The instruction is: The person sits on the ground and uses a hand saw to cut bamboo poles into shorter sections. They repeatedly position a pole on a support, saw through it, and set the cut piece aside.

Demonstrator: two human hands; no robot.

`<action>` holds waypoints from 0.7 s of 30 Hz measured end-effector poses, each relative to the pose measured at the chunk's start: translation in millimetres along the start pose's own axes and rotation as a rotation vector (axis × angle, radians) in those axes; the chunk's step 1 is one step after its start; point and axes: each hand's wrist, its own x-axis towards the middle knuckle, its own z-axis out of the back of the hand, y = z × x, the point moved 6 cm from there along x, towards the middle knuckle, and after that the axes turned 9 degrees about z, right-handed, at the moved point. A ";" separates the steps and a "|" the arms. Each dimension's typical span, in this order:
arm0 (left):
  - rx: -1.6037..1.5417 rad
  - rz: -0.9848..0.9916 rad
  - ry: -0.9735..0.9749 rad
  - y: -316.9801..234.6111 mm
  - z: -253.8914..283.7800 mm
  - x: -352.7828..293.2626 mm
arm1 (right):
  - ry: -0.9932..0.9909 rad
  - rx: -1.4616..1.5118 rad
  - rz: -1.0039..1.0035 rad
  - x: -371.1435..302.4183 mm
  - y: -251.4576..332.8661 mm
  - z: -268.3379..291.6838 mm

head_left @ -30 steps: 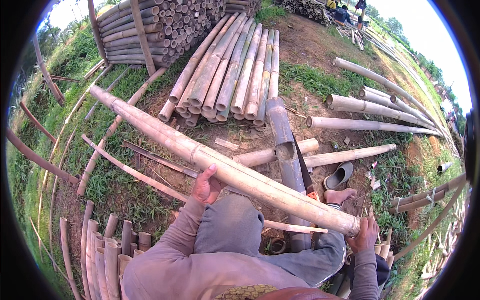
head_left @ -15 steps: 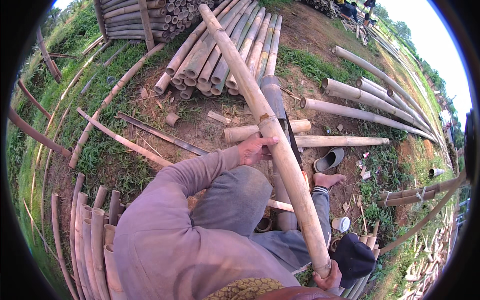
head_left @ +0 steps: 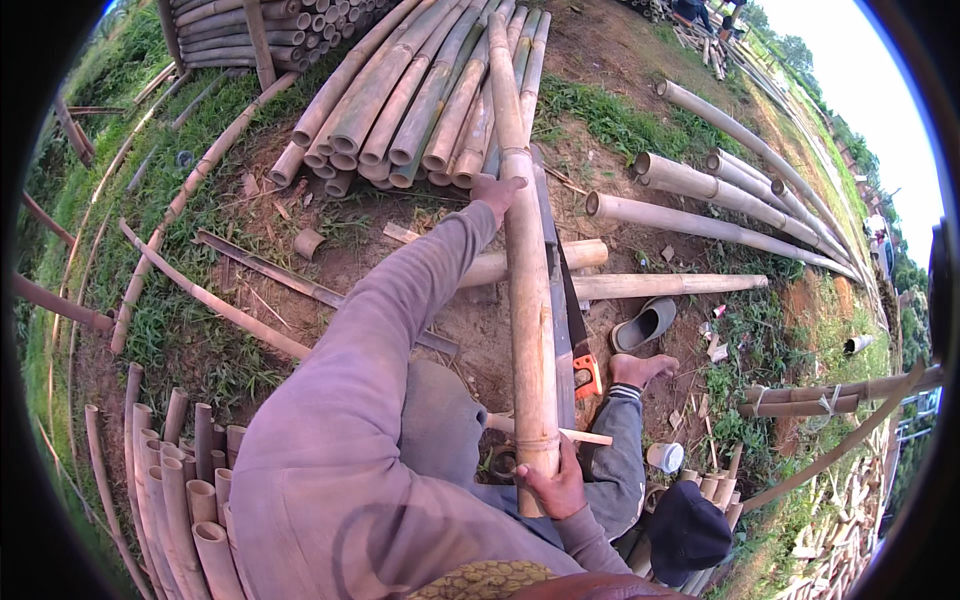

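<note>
A long, pale tan bamboo pole with ringed joints [head_left: 530, 290] runs away from the person's body, its near end in front of the torso and its far stretch passing over a bundle of tan and greenish bamboo poles [head_left: 375, 110]. The person's bare left hand [head_left: 495, 196] holds it from the left, just below an upper joint; one digit lies against the pole's surface, and the others are hidden, so I cannot tell whether they are spread or pressed together. The bare right hand [head_left: 557, 486] grips near the close end, at the lowest visible joint, its digits curled around the cane (partly out of sight).

Just right of the pole lies a handsaw with a dark blade and orange handle [head_left: 587, 376]. A grey clog-like shoe [head_left: 643, 323] rests near the bare foot [head_left: 640, 371]. A small white round container [head_left: 665, 457] stands near a dark cloth cap [head_left: 690, 532]. At lower left, short upright tan bamboo lengths [head_left: 178, 490] cluster beside the person.
</note>
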 end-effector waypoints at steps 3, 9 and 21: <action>0.015 -0.105 0.003 -17.7 -5.4 -73.4 | -0.027 0.165 -0.128 42.3 -26.5 -21.6; 0.420 -0.044 0.408 82.4 102.0 -197.0 | 0.001 0.708 -0.264 140.4 -45.5 -103.2; -0.078 0.569 0.637 185.5 173.0 -316.0 | -0.122 0.779 -0.265 164.5 -105.3 -198.3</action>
